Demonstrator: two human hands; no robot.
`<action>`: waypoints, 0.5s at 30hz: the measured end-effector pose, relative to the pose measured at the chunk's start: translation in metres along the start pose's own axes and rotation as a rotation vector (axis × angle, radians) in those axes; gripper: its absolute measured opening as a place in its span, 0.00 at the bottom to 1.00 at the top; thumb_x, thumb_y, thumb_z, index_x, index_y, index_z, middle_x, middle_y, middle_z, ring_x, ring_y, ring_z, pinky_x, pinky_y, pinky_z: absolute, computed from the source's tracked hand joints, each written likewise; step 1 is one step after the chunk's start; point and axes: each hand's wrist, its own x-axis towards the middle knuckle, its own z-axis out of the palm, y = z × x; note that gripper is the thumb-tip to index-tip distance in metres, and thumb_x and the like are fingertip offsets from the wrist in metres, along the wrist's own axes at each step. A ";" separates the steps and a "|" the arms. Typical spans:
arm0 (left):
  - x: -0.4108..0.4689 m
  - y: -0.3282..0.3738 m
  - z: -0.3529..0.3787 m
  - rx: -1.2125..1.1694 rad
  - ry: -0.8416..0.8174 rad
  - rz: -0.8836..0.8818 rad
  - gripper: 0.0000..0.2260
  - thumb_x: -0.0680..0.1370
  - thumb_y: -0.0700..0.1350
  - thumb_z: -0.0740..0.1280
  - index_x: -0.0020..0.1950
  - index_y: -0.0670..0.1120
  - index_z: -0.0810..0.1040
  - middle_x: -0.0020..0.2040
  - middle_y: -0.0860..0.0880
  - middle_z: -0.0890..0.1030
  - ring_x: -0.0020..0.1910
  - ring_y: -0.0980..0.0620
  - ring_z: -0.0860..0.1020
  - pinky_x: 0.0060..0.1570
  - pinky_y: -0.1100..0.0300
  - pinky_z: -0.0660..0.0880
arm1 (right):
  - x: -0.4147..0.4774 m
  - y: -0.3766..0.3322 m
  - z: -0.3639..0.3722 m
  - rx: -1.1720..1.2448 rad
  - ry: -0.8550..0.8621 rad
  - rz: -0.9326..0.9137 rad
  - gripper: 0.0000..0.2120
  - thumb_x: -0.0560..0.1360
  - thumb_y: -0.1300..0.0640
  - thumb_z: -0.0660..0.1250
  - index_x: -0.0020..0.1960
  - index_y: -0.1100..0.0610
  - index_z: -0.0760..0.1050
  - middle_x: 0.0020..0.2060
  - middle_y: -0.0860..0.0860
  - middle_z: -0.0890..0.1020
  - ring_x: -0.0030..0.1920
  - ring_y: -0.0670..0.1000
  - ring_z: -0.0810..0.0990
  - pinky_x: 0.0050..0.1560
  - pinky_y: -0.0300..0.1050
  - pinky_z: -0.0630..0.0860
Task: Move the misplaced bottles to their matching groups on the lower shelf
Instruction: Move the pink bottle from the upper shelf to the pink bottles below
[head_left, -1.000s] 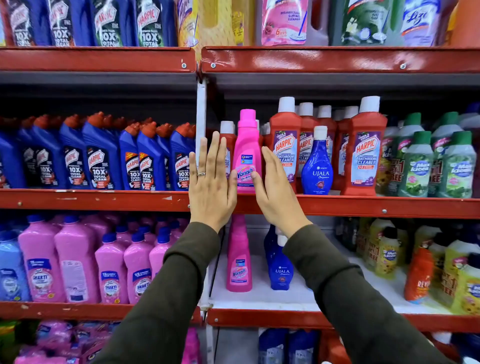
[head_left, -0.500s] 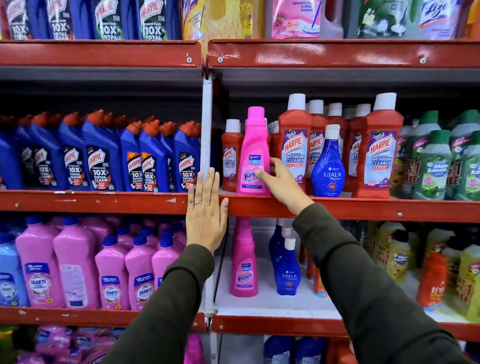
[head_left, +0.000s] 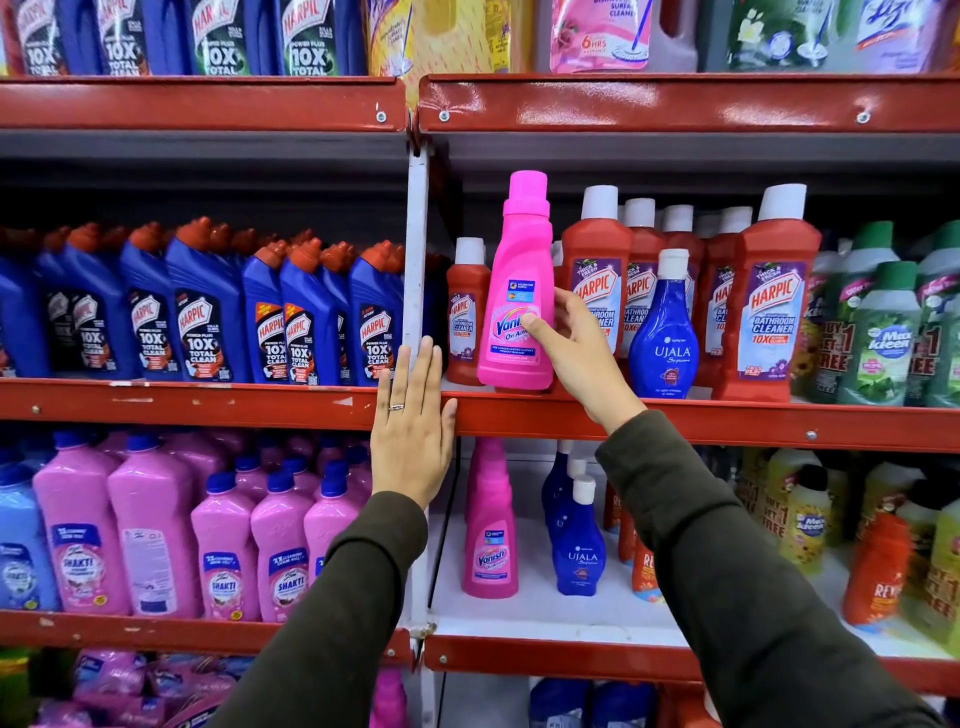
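A pink Vanish bottle (head_left: 517, 291) stands among red Harpic bathroom cleaner bottles (head_left: 597, 280) on the middle shelf, tilted and raised slightly off the shelf. My right hand (head_left: 576, 348) grips its right side, thumb on the label. A blue Ujala bottle (head_left: 665, 332) stands further right in the same red row. My left hand (head_left: 413, 431) lies flat and open against the red shelf edge (head_left: 727, 423). On the lower shelf (head_left: 550, 608) stand another pink Vanish bottle (head_left: 491, 535) and several blue Ujala bottles (head_left: 576, 540).
Blue Harpic toilet cleaner bottles (head_left: 208, 312) fill the middle shelf left of the white upright (head_left: 415, 244). Pink Shakti bottles (head_left: 223, 540) sit below them. Green Max Kleen bottles (head_left: 883, 332) stand at right, orange and yellow bottles (head_left: 878, 566) on the lower right.
My right hand closed on the pink Vanish bottle and lifted and tilted it. My left hand dropped from beside the bottle to the shelf edge.
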 end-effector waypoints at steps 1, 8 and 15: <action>0.000 0.000 0.001 0.000 0.005 -0.002 0.26 0.86 0.49 0.49 0.83 0.41 0.56 0.84 0.46 0.56 0.83 0.45 0.53 0.81 0.44 0.55 | 0.000 -0.002 -0.001 0.019 -0.006 0.003 0.24 0.80 0.57 0.67 0.74 0.60 0.66 0.68 0.58 0.77 0.65 0.54 0.79 0.65 0.54 0.78; -0.001 0.000 -0.001 -0.018 0.000 -0.001 0.26 0.86 0.50 0.49 0.83 0.42 0.55 0.84 0.45 0.55 0.84 0.45 0.52 0.82 0.46 0.52 | -0.023 -0.004 -0.003 0.099 -0.050 0.016 0.23 0.80 0.58 0.67 0.73 0.60 0.68 0.66 0.57 0.78 0.63 0.52 0.80 0.61 0.49 0.80; -0.018 -0.003 -0.001 -0.112 0.024 0.009 0.27 0.86 0.48 0.53 0.83 0.40 0.54 0.84 0.43 0.56 0.84 0.44 0.52 0.82 0.46 0.50 | -0.067 0.024 0.000 0.156 -0.079 0.053 0.24 0.79 0.59 0.69 0.73 0.61 0.68 0.66 0.57 0.79 0.57 0.46 0.81 0.53 0.36 0.81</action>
